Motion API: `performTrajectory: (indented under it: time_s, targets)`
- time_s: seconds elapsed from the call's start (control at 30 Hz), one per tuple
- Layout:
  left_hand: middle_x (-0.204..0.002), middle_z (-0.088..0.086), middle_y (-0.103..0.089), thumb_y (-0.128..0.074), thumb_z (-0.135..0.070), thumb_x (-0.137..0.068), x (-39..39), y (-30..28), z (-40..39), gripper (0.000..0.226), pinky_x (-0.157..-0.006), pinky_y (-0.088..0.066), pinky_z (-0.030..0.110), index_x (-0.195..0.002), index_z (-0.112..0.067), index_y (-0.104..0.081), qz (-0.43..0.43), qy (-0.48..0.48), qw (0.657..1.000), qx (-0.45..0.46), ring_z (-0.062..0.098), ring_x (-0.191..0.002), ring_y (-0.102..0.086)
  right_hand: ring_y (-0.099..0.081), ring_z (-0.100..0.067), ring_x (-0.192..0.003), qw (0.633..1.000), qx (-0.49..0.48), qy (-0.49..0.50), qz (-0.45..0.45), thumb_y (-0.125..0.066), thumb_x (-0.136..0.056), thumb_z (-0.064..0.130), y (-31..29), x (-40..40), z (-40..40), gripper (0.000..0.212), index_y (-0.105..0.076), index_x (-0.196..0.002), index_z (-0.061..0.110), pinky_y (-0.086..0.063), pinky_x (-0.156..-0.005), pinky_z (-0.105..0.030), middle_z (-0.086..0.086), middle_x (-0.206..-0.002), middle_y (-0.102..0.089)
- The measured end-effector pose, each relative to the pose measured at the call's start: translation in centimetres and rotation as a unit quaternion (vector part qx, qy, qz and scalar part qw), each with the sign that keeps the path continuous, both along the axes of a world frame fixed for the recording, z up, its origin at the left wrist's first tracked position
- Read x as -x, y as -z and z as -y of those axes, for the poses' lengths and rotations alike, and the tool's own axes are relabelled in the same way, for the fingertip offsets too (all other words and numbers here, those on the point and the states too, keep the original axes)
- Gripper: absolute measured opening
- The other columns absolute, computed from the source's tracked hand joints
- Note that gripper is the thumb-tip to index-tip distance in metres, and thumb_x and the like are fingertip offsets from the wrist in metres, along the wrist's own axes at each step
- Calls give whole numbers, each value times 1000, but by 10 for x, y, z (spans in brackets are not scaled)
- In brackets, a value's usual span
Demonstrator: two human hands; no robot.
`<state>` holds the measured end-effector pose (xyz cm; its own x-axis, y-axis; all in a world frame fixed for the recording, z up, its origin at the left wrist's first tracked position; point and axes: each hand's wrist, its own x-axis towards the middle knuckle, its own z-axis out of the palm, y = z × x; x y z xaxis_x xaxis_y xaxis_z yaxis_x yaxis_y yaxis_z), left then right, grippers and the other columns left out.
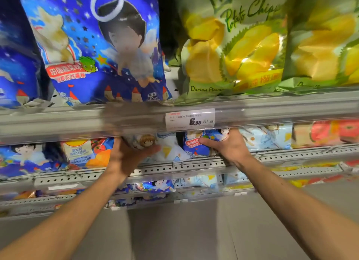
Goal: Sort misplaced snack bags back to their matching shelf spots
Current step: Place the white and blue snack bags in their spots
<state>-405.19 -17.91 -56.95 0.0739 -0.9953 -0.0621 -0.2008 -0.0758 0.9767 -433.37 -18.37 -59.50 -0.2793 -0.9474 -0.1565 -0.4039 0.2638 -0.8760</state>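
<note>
1. Two hands reach under the upper shelf rail (77, 122) into the middle shelf.
2. Left hand (126, 155) cups a pale blue snack bag (167, 149) from below, fingers curled round its lower edge.
3. Right hand (227, 145) grips a dark blue snack bag (196, 143) just beside the pale one, thumb pressed across its front.
4. Above the right hand hangs a price tag (190, 119) (6.50), with green durian chip bags (233, 42) higher up.
</note>
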Motion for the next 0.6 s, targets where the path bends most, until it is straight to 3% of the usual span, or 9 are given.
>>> performTrajectory:
  time_s: [0.1, 0.2, 0.27, 0.33, 0.37, 0.43, 0.5, 0.53, 0.6]
  targets:
    - [-104, 0, -73, -85, 0, -68, -2, 1, 4, 53, -70, -53, 8, -117, -6, -64, 7, 27, 999, -19, -2, -84, -70, -72, -16, -95, 1000, 1, 4, 4, -97, -59, 41, 0, -4, -1, 69, -69, -116, 14, -57, -77, -21, 1, -105, -76]
    - [-99, -4, -71, -81, 8, -70, -1, 3, 4, 47, -64, -52, 8, -112, -6, -65, -36, -2, 999, -41, -6, -76, -70, -70, -22, -100, 1000, -12, 12, -5, -95, -61, 44, -5, -10, -4, 72, -68, -117, 9, -59, -89, -37, -3, -108, -74]
    - [-96, -5, -69, -82, 7, -69, -1, 3, 5, 48, -64, -52, 8, -110, -8, -65, -36, -16, 998, -44, -7, -74, -69, -65, -15, -78, 999, -25, 27, -27, -94, -61, 47, -8, -15, -5, 63, -67, -97, 3, -57, -71, -28, 1, -86, -70]
    - [-99, -5, -69, -81, 7, -69, -1, 2, 7, 51, -67, -53, 9, -113, -10, -63, -46, -35, 997, -55, -6, -76, -69, -35, -7, -50, 995, -14, 64, -73, -92, -61, 52, -15, -21, -9, 61, -49, -63, 9, -33, -41, -13, 10, -54, -44]
    - [-97, -5, -69, -81, 8, -69, 0, 1, 7, 49, -65, -53, 9, -111, -10, -63, -58, -41, 996, -58, -6, -74, -69, -23, -7, -43, 993, -3, 76, -87, -91, -60, 53, -21, -24, -12, 66, -39, -55, 14, -27, -35, -17, 12, -44, -33]
    - [-87, -8, -68, -83, 3, -68, -1, 1, 8, 38, -57, -50, 6, -98, -12, -66, -53, -49, 995, -72, -10, -65, -67, -22, -10, -39, 992, 6, 85, -96, -91, -60, 57, -30, -22, -17, 70, -33, -50, 17, -21, -35, -19, 14, -38, -30]
    - [-79, -4, -69, -88, -8, -67, -4, 3, 8, 29, -58, -50, 8, -89, -7, -69, -22, -48, 995, -88, -2, -65, -67, -45, -14, -51, 994, -4, 82, -78, -91, -61, 57, -34, -16, -22, 59, -51, -61, 13, -41, -46, -29, 7, -54, -54]
    - [-78, 2, -69, -89, -14, -66, -6, 6, 8, 31, -61, -51, 11, -85, 0, -70, 3, -49, 994, -95, 8, -70, -64, -58, -18, -66, 995, -9, 74, -61, -92, -62, 54, -36, -13, -24, 55, -62, -76, 10, -51, -58, -33, 3, -71, -66]
    - [-81, 7, -64, -91, -21, -62, -8, 8, 8, 40, -59, -46, 9, -76, 9, -68, 48, -60, 992, -98, 16, -81, -52, -65, -24, -87, 997, -13, 75, -19, -94, -64, 46, -41, -5, -30, 59, -64, -98, 8, -57, -76, -40, -4, -94, -72]
